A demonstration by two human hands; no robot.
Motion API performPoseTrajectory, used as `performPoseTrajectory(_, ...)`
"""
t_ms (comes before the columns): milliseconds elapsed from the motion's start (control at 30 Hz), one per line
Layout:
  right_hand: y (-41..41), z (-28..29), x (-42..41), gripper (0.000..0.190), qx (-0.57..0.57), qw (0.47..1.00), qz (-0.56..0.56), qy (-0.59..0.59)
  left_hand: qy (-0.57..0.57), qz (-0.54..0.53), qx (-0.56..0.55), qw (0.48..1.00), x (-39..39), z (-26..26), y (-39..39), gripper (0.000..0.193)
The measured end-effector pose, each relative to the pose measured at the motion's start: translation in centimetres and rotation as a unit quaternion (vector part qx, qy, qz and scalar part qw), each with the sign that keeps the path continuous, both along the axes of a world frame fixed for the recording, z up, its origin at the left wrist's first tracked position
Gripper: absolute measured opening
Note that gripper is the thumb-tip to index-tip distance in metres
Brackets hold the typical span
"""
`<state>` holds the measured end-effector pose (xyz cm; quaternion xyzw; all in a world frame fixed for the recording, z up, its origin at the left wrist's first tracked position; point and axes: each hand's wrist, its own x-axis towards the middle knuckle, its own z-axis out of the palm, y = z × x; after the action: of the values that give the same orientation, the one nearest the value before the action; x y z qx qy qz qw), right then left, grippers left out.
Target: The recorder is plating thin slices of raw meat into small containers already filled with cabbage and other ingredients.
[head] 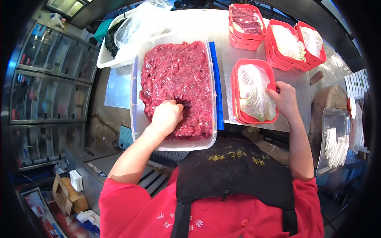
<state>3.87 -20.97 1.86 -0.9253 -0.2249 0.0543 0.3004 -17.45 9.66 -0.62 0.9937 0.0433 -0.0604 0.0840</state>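
My left hand (168,116) reaches into raw sliced red meat (178,71), its fingertips sunk in a dark hollow near the front; whether they grip any meat is hidden. The meat fills a large clear plastic tub (173,147). To the right, my right hand (282,96) touches the right rim of a red plastic tray (235,89), thumb over the edge, its other fingers partly hidden. Cabbage leaves (256,92) line this tray, which sits on another red one. Behind it stands a stack of red trays (244,43), the top one holding meat slices (247,20) over leaves.
More red trays with cabbage leaves (287,41) stand at the back right. A white bin (114,63) with dark leafy food and a plastic bag is at the back left. A metal tray (327,116) of white strips lies far right, near a round wooden block (333,95).
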Motion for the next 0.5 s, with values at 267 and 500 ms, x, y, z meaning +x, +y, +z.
performPoseTrajectory(267,0.5,-0.1,0.2,0.028,0.028,0.999,0.016,-0.007,0.013,0.288,-0.497,0.819,-0.7,3.6,2.7,0.015)
performPoseTrajectory(500,-0.6,-0.7,0.7,0.034,0.05,0.996,0.004,0.07,-0.041,0.275,-0.643,0.714,0.6,6.3,1.8,0.011)
